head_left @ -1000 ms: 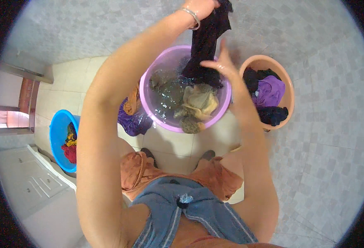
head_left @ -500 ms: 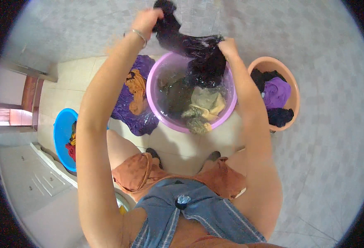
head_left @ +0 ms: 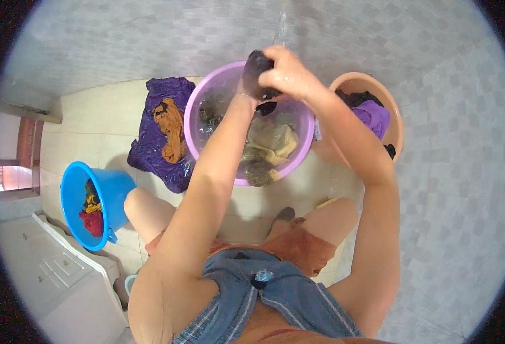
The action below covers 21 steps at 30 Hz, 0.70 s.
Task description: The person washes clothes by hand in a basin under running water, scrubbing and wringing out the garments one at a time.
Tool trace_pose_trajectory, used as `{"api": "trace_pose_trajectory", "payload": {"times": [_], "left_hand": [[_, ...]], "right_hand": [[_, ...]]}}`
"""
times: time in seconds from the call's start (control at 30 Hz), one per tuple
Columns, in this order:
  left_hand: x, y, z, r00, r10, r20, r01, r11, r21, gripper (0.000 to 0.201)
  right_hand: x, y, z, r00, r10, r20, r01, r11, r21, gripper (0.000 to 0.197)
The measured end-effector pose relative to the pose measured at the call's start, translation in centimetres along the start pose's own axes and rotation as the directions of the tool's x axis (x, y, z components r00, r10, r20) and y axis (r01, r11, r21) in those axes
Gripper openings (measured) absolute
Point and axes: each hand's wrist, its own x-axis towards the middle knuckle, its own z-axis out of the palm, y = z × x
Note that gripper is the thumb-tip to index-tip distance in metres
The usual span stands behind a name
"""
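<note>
Above the far side of a pink-purple basin (head_left: 191, 131), a wet black garment (head_left: 258, 63) is bunched between my two hands. My right hand (head_left: 290, 74) is closed round it with the fingers curled. My left hand (head_left: 249, 90) grips it lower down, partly covered by the dark cloth and slightly blurred. A small dark end of the cloth hangs just below the hands. Under them the basin holds water and pale yellowish clothes (head_left: 272, 140), plus a brownish mottled cloth (head_left: 259, 173) at the near rim.
Left of the basin, a purple garment (head_left: 149, 137) lies on the tiles with an orange-brown cloth (head_left: 171, 132) on top. A blue bucket (head_left: 117, 189) with red and yellow clothes stands nearer. To the right, a peach basin (head_left: 395, 114) contains purple and black clothes. A tiled wall rises beyond.
The black garment was stretched between my spread hands; now it is gathered as they have come together. My left hand moved right and nearer, my right hand left.
</note>
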Motion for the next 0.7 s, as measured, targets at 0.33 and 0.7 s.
{"api": "trace_pose_trajectory", "payload": {"times": [0.33,0.7], "left_hand": [[-3.3,7.7,1.9,0.947,-0.321,0.02,0.092,0.21,-0.973,0.035],[-1.5,7.7,1.5,0.962,-0.25,-0.109,-0.062,0.188,-0.98,0.035]], "right_hand": [[6.8,14.9,-3.7,0.822,0.566,-0.061,-0.209,0.399,0.893,0.024],[4.1,13.7,3.0,0.926,0.238,-0.292,0.338,-0.183,0.923,0.054]]}}
